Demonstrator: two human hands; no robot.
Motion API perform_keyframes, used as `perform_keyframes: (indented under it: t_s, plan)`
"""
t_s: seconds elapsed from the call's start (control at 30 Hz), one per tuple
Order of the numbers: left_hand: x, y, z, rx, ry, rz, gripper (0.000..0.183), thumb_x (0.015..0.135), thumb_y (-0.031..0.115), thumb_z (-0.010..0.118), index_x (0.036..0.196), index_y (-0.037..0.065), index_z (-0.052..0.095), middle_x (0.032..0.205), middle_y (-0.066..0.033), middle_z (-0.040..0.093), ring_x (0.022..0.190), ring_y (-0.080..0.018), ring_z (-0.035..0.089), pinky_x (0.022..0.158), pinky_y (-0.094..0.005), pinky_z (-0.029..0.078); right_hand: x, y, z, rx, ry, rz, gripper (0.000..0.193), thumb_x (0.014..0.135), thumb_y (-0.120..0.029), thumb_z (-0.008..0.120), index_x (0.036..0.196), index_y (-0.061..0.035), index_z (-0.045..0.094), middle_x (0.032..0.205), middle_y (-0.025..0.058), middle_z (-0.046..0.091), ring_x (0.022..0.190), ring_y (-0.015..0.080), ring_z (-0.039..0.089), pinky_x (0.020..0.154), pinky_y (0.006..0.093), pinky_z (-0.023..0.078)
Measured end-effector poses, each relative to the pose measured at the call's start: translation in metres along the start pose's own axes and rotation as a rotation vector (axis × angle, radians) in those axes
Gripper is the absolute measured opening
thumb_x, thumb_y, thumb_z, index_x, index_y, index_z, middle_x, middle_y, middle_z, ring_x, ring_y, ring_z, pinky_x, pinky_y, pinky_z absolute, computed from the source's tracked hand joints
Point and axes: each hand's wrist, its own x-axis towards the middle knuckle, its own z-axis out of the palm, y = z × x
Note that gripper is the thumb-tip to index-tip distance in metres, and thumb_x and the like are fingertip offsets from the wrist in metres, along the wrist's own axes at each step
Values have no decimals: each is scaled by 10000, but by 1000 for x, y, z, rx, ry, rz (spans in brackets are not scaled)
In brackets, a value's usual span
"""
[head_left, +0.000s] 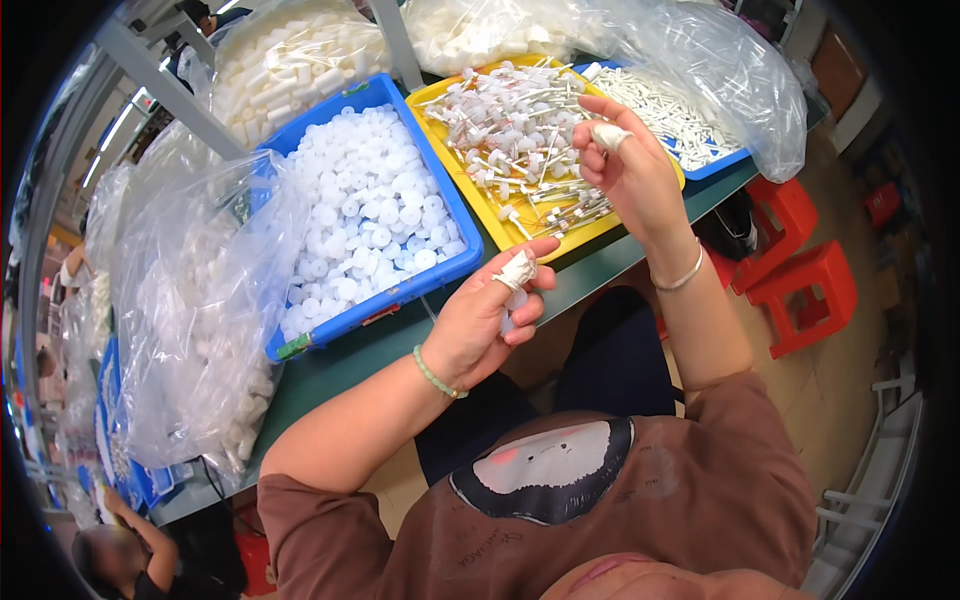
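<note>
So the left hand (480, 320), thumb wrapped in wrinkly whitish tape, is closed on a few smooth, frosty-looking plastic bits (510, 312) just off the near right corner of a blue tray (435, 282) heaped with milky, rounded discs (375, 200). The right hand (635, 170) is half curled over the near right corner of the yellow tray (580, 240), which has a spiky tangle of skinny sticks with pale round heads (510, 120), and I honestly can't tell if its fingers are pinching anything. Crinkly clear plastic (190, 330) slumps along the left end of the green table (330, 400).
</note>
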Motion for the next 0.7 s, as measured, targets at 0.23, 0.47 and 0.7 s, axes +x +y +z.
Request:
perform_keyframes:
  t_s: [0.23, 0.47, 0.7]
  plan:
    - [-1, -2, -1, -14, 16, 42, 398, 1001, 258, 435, 1330, 33, 431, 1076, -43, 562, 629, -50, 387, 482, -164, 330, -62, 3, 25, 0, -65, -61, 419, 950, -56, 375, 1364, -15, 317, 1039, 111, 575, 703, 87, 518, 632, 240, 476]
    - [-1, -8, 7, 281, -24, 20, 323, 990, 210, 464, 1247, 18, 505, 1109, -70, 567, 647, -40, 418, 498, -164, 356, -80, 15, 33, -61, -13, -67, 478, 913, -1, 320, 1388, -21, 279, 1038, 105, 563, 702, 76, 501, 649, 218, 471]
    - [-7, -3, 12, 520, -80, -53, 294, 968, 218, 519, 1212, 59, 561, 720, 39, 478, 585, -29, 413, 498, -170, 334, -89, 10, 41, -9, -105, -24, 492, 910, 5, 312, 1398, -20, 257, 1118, 155, 559, 1011, 229, 613, 876, 321, 489]
